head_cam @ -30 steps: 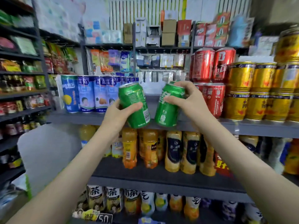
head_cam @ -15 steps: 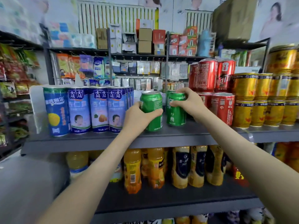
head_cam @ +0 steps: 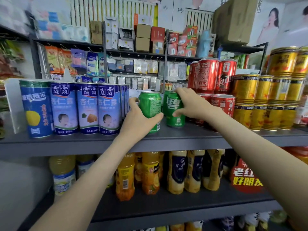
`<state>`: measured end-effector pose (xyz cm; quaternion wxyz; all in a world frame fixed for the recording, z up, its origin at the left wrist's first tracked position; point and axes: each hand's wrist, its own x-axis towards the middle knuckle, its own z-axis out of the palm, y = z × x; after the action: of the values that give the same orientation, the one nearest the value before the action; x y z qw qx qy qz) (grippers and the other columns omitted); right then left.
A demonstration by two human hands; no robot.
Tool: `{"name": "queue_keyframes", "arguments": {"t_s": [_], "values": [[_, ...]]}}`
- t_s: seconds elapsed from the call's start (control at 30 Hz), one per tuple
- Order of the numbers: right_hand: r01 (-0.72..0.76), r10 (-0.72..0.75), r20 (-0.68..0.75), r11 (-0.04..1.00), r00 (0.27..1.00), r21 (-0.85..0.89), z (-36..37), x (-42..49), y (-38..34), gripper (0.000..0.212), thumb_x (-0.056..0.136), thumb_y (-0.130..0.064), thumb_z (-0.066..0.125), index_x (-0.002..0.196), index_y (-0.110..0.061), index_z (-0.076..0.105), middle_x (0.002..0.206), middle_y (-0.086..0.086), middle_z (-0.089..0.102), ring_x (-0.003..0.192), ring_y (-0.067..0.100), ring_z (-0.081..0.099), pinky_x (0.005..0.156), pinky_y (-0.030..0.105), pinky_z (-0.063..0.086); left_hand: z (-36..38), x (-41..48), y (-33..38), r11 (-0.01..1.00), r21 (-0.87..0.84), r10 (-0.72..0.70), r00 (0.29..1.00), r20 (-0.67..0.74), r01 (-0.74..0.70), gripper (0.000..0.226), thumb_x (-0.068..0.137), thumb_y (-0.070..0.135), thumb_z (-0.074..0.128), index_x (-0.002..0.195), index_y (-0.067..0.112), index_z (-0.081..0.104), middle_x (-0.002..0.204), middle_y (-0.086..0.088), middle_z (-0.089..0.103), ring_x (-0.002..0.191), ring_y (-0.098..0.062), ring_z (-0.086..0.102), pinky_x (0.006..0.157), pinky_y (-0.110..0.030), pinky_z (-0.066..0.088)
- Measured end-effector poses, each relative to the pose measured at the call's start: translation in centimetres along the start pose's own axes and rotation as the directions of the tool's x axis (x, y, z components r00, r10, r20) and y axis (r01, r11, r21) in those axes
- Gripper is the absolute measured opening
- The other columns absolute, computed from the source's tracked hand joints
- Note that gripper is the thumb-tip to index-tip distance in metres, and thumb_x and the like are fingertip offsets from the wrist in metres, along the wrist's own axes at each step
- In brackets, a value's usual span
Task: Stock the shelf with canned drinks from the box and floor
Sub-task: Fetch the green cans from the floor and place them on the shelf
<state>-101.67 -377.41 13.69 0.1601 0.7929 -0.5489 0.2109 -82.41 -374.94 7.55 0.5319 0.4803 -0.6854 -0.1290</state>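
Now two green cans are standing on the grey shop shelf [head_cam: 200, 136], beside four blue cans [head_cam: 87, 108]. The left hand [head_cam: 136, 121] is gripping the left green can [head_cam: 150, 104], and the right hand [head_cam: 194, 104] is gripping the right green can [head_cam: 175, 112].

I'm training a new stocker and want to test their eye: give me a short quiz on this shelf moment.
1. True or false: the left hand and the right hand each grip a green aluminium drink can.
2. Which cans stand just left of those on the grey metal shelf? A gold, B tall blue-and-white cans, C silver.
3. Fill in: the red aluminium cans are stacked ___ tiers high.
Key: 1 true; 2 B; 3 two.
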Motion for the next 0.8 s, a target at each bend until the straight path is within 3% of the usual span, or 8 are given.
{"name": "queue_keyframes", "arguments": {"t_s": [0.1, 0.2, 0.37, 0.5, 0.6, 0.7, 0.8], "values": [[0.018, -0.016, 0.019, 0.994, 1.000, -0.106, -0.2, 0.3, 0.3, 0.077, 0.074, -0.015, 0.078, 0.136, -0.008, 0.032, 0.133, 0.012, 0.045, 0.124, 0.028, 0.039, 0.095, 0.038, 0.041, 0.2, -0.2, -0.1, 0.995, 0.095, 0.017, 0.999, -0.038, -0.014, 0.089, 0.057, 0.063, 0.077, 0.117, 0.023, 0.024, 0.124, 0.000, 0.046, 0.113, -0.018, 0.048, 0.088, -0.032, 0.043], [0.027, -0.026, 0.009, 0.981, 1.000, -0.192, -0.5, 0.5, 0.8, 0.060, 0.076, 0.002, 0.065, 0.127, -0.007, 0.035, 0.121, 0.012, 0.049, 0.112, 0.027, 0.045, 0.076, 0.032, 0.040, 0.2, -0.3, 0.0, 0.991, 0.131, -0.008, 0.998, -0.059, 0.016, 0.085, 0.056, 0.063, 0.078, 0.110, 0.021, 0.026, 0.120, -0.003, 0.047, 0.110, -0.021, 0.050, 0.089, -0.038, 0.047], [0.024, -0.017, 0.066, 0.994, 0.998, -0.105, -0.6, 1.2, 0.8, 0.086, 0.071, -0.034, 0.080, 0.135, -0.007, 0.030, 0.134, 0.009, 0.040, 0.126, 0.027, 0.036, 0.099, 0.043, 0.042, 0.3, -0.2, -0.1, 0.987, 0.157, -0.015, 0.997, -0.071, 0.026, 0.080, 0.064, 0.057, 0.076, 0.116, 0.014, 0.032, 0.115, -0.003, 0.050, 0.101, -0.020, 0.052, 0.078, -0.032, 0.043], [0.046, -0.042, 0.030, 0.988, 0.999, -0.149, -0.2, 1.5, 0.9, 0.087, 0.070, -0.022, 0.081, 0.138, -0.007, 0.027, 0.140, 0.012, 0.036, 0.130, 0.030, 0.032, 0.103, 0.041, 0.039, 0.1, -0.4, 0.2, 0.990, 0.140, 0.009, 0.995, -0.100, 0.005, 0.077, 0.068, 0.048, 0.077, 0.118, 0.014, 0.029, 0.107, 0.001, 0.048, 0.092, -0.015, 0.050, 0.075, -0.027, 0.040], [0.043, -0.039, 0.024, 0.981, 0.999, -0.188, -0.2, 1.4, 1.0, 0.081, 0.070, -0.012, 0.080, 0.134, -0.007, 0.030, 0.135, 0.012, 0.040, 0.125, 0.030, 0.039, 0.095, 0.041, 0.043, 0.1, -0.6, 0.4, 0.990, 0.140, 0.012, 0.994, -0.112, 0.004, 0.070, 0.071, 0.043, 0.078, 0.108, 0.016, 0.025, 0.100, 0.002, 0.044, 0.088, -0.015, 0.051, 0.072, -0.026, 0.039], [0.024, -0.026, -0.007, 0.971, 1.000, -0.237, 0.2, 1.2, 1.3, 0.072, 0.073, -0.004, 0.076, 0.130, -0.005, 0.032, 0.130, 0.013, 0.044, 0.116, 0.032, 0.046, 0.087, 0.041, 0.046, 0.1, -0.5, 0.2, 0.987, 0.156, -0.022, 0.996, -0.090, 0.036, 0.069, 0.072, 0.046, 0.076, 0.111, 0.014, 0.029, 0.104, -0.002, 0.050, 0.092, -0.018, 0.052, 0.075, -0.029, 0.042], [0.069, -0.074, -0.015, 0.974, 0.997, -0.217, 0.5, 0.9, 1.7, 0.075, 0.075, -0.011, 0.075, 0.135, -0.004, 0.031, 0.136, 0.015, 0.042, 0.123, 0.030, 0.042, 0.100, 0.037, 0.041, 0.2, -0.2, 0.0, 0.978, 0.209, -0.017, 0.998, -0.056, 0.028, 0.068, 0.075, 0.050, 0.070, 0.122, 0.013, 0.039, 0.110, -0.002, 0.057, 0.096, -0.018, 0.055, 0.080, -0.032, 0.047]]}}
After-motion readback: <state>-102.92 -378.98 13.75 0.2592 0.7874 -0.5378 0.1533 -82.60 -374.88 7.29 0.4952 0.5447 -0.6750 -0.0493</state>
